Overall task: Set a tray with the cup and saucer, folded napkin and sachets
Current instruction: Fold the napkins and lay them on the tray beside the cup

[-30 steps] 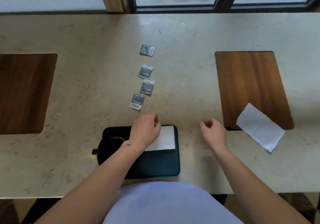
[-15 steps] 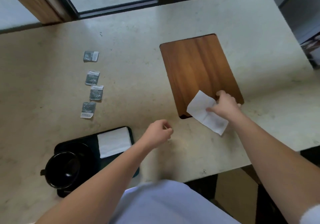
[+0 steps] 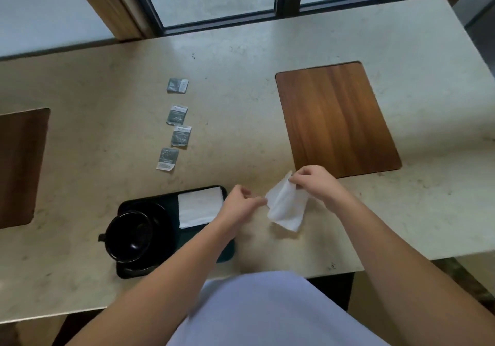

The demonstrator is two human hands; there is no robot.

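A black tray [image 3: 150, 201] lies at the counter's near edge. On its left stands a black cup [image 3: 130, 236] on a black saucer [image 3: 160, 218]. A folded white napkin [image 3: 199, 206] rests on the tray's far right part. To the right of the tray, both hands hold a second white napkin [image 3: 286, 206] above the counter. My right hand [image 3: 314, 179] pinches its upper edge, and my left hand [image 3: 239, 202] pinches its left edge. Several grey sachets [image 3: 175, 138] lie in a column beyond the tray.
A wooden inlay [image 3: 334, 118] is set into the beige counter [image 3: 241, 91] at the right, another wooden inlay [image 3: 18, 166] at the left edge. Windows run along the far side. The counter's near edge passes just in front of my body.
My right hand lifted the loose napkin off the wooden inlay and brought it left toward the tray. My left hand rose from the tray and took hold of the napkin's edge.
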